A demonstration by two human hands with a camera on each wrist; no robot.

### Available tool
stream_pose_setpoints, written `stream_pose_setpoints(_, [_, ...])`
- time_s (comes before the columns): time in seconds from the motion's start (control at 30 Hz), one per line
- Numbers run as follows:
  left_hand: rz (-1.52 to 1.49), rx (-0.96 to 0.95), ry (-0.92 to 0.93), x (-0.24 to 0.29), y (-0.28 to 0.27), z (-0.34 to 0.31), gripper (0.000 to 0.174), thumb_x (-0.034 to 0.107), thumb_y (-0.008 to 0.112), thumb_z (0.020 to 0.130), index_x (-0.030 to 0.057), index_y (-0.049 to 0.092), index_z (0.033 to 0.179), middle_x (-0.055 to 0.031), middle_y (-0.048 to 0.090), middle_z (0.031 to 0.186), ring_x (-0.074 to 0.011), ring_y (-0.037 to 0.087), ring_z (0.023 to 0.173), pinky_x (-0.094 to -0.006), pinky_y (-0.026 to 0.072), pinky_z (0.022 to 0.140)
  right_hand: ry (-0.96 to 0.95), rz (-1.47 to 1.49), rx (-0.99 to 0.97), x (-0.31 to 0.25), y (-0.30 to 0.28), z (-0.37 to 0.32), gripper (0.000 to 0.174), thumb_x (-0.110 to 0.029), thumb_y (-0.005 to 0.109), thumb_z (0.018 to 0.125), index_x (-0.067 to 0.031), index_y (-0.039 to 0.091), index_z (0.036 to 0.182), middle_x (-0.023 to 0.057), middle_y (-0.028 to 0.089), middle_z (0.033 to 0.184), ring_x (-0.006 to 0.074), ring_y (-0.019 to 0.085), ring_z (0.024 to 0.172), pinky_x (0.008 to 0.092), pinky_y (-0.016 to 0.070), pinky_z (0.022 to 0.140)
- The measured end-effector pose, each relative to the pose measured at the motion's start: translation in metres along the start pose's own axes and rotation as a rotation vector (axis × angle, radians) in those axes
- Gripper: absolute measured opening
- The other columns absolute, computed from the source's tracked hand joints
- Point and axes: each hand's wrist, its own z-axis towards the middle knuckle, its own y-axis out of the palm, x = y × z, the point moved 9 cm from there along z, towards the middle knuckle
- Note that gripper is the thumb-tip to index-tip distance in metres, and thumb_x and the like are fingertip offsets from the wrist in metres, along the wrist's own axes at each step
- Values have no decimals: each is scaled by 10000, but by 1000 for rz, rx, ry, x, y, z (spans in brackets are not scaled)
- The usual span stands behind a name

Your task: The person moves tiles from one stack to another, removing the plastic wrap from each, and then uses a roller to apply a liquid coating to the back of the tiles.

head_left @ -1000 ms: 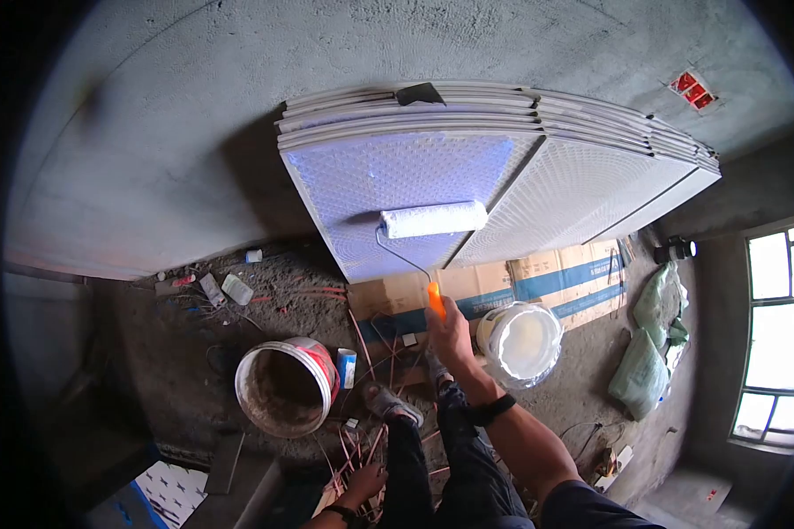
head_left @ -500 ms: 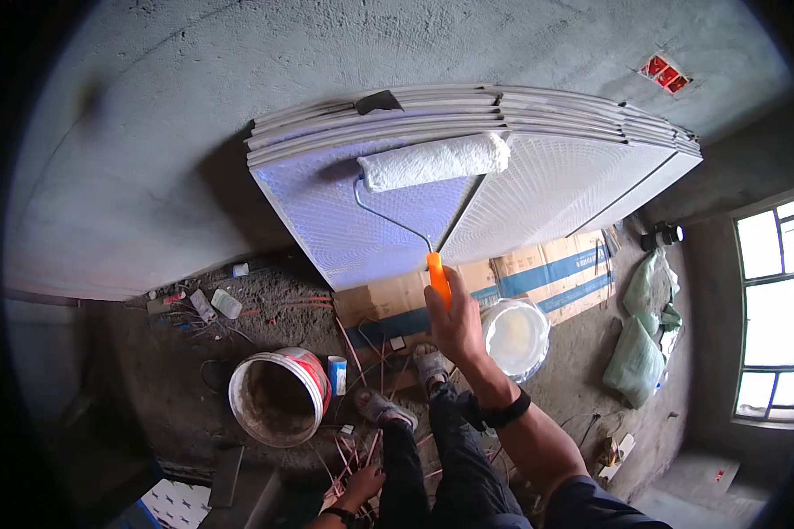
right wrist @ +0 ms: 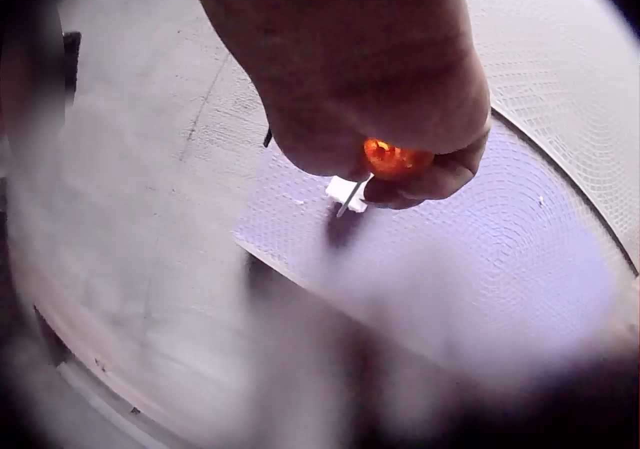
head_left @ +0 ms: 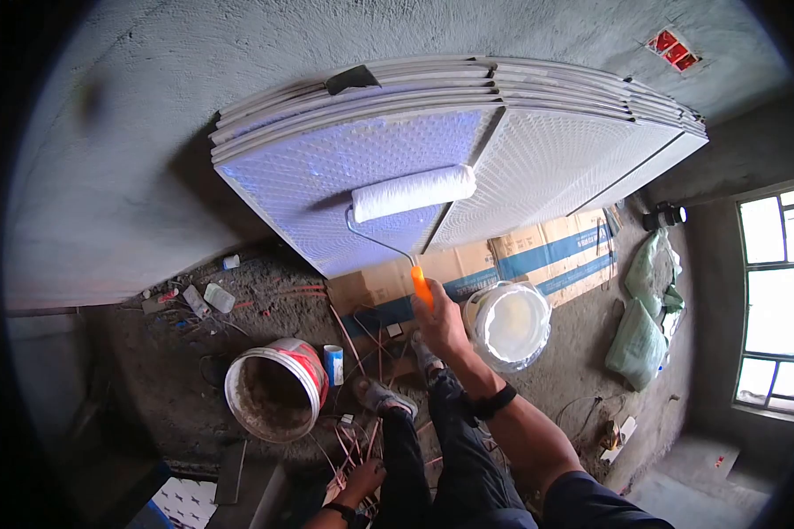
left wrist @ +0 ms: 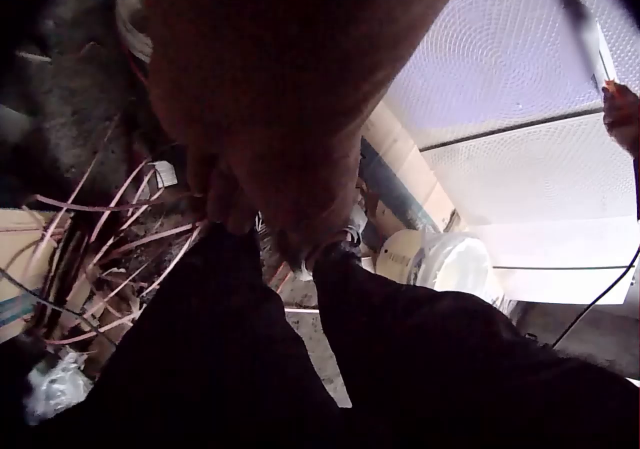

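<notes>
"Head view: right hand [head_left: 443, 326] wrapped firmly round the orange handle [head_left: 422, 285] of a paint roller [head_left: 413, 193]. Why there?"

"Reach, I'd say. The wire frame [head_left: 379, 242] carries the roller's head well ahead of the fist, over the bluish coating [head_left: 353, 145]. Right wrist view agrees: fingers curled, orange handle end showing."

"And the tile stack [head_left: 565, 163]?"

"Leans on the rough wall [head_left: 150, 159], textured face outward, presumably to give the roller a sloped surface. Cardboard [head_left: 547, 240] along its foot, perhaps against drips. White tub [head_left: 473, 319], lid off, just beside the right hand; handy for reloading, in my judgement."

"Left hand [head_left: 364, 479]?"

"Low by the left trouser leg [head_left: 403, 467], fingers loosely bent, nothing seen in them. Touching the leg? Can't tell; left wrist view too dark."

"Roller relative to the hands, then?"

"Handle in the right palm, head beyond it, slanted across the front face, right end at the dark seam [head_left: 444, 220]. Well apart from the left hand. Nap on tile or just off it: can't tell."
</notes>
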Motion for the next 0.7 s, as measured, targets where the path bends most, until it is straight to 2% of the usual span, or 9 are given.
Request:
stream_pose_setpoints(0.3, [42,-3,13,8,-5,21,396,353,512,884,56,605,1129,-210,661,1035,-416,617,987,-518,487,832,27,-39,-56,65,30,21,403,-287,532,933,-23,456,1229,319,634,941,497,606,906,533,483,782])
stream_pose_setpoints(0.43, [15,-8,-3,20,-11,26,392,346,519,886,43,606,1119,-226,650,1056,-414,611,1004,-514,485,841,100,-59,-93,99,44,30,416,-299,523,929,-25,456,1234,320,635,943,501,603,902,550,478,798])
stream_pose_setpoints(0.53, [-10,-69,7,31,-13,28,418,342,548,886,26,607,1153,-230,642,1104,-404,596,1055,-493,471,897,102,-69,-115,122,58,39,421,-297,518,924,-28,457,1243,320,635,947,502,601,897,561,470,804])
stream_pose_setpoints(0.63, [23,-36,65,37,-10,36,466,350,586,879,9,599,1195,-224,629,1161,-384,574,1114,-467,445,960,135,-89,-132,147,73,51,421,-290,513,925,-29,453,1251,321,635,950,499,604,890,564,469,803])
stream_pose_setpoints(0.7, [11,-20,134,43,-6,41,496,370,611,870,8,599,1210,-210,625,1182,-365,566,1139,-451,429,990,201,-119,-145,169,84,57,450,-315,525,922,-18,473,1256,315,634,992,489,601,949,535,470,831])
